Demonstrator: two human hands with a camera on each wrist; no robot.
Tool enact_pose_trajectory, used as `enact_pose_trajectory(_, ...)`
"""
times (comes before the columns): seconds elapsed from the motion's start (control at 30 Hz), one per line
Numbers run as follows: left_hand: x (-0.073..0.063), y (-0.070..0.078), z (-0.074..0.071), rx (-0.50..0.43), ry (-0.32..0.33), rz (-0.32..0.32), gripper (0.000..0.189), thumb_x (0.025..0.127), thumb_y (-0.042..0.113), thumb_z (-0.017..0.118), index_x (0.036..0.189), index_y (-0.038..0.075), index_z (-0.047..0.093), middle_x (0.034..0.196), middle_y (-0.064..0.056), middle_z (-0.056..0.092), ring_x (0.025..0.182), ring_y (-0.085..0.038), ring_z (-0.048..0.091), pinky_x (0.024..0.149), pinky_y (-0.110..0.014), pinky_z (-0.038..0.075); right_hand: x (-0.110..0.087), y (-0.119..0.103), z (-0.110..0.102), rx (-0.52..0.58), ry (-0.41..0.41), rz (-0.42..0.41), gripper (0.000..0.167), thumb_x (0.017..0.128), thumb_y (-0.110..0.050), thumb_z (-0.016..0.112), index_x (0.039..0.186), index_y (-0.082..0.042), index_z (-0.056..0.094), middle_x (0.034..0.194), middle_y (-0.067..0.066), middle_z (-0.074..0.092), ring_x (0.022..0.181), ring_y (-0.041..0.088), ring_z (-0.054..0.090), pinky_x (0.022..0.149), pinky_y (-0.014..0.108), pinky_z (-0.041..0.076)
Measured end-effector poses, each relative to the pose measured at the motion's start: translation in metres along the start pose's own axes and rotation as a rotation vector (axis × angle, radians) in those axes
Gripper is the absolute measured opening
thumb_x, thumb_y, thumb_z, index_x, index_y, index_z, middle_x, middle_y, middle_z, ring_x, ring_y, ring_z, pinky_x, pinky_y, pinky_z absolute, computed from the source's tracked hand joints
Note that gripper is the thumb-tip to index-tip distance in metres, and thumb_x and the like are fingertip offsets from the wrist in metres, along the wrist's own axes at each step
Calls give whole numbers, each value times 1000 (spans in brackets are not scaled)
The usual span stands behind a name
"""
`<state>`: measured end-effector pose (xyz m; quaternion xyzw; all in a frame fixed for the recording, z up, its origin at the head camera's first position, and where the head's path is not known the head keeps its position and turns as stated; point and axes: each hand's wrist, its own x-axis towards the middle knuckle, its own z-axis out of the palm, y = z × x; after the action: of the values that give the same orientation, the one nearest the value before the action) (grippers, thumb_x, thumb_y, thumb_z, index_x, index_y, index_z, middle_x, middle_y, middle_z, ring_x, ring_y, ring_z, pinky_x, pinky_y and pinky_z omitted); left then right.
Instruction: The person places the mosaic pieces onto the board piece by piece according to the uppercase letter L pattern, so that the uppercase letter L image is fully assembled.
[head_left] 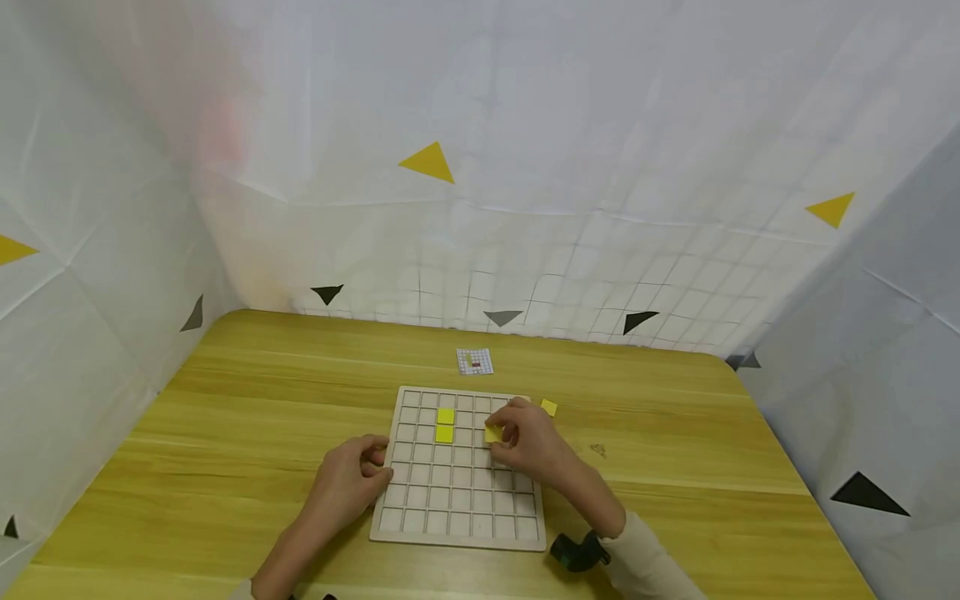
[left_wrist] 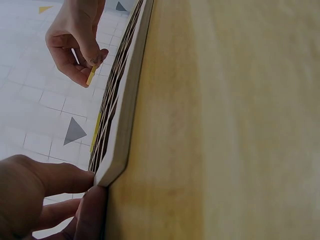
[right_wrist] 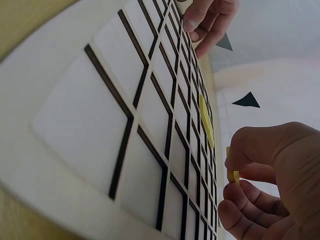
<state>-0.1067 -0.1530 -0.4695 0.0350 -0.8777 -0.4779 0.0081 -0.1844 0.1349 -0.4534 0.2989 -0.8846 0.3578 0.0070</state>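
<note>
A pale wooden grid board [head_left: 459,542] with square cells lies on the table. Two yellow square tiles [head_left: 445,433] sit in neighbouring cells, one behind the other, in its upper left part. My right hand [head_left: 531,442] is over the board's right side, pinching another yellow tile [right_wrist: 233,176] between thumb and fingers. In the left wrist view this tile stands tilted, apart from the board. My left hand [head_left: 348,475] grips the board's left edge with bent fingers; some fingertips are hidden.
One loose yellow tile [head_left: 549,407] lies on the table just right of the board. Behind the board is a small printed grid card [head_left: 475,362] with coloured marks. White sheets [head_left: 525,167] with triangles enclose the wooden table [head_left: 675,433].
</note>
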Motion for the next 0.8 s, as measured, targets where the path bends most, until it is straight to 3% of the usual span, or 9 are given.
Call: enact_pose_trajectory(0.8,0,-2,0,-4,-6,-6,40,80,2,76,119,-2,67,91,-3,63,78,-12,64,63,-26,53,7,-13,20,20,-39,-87,27,75,3,75,101,-1,74,89,3,59,72,16,59,62,24,51)
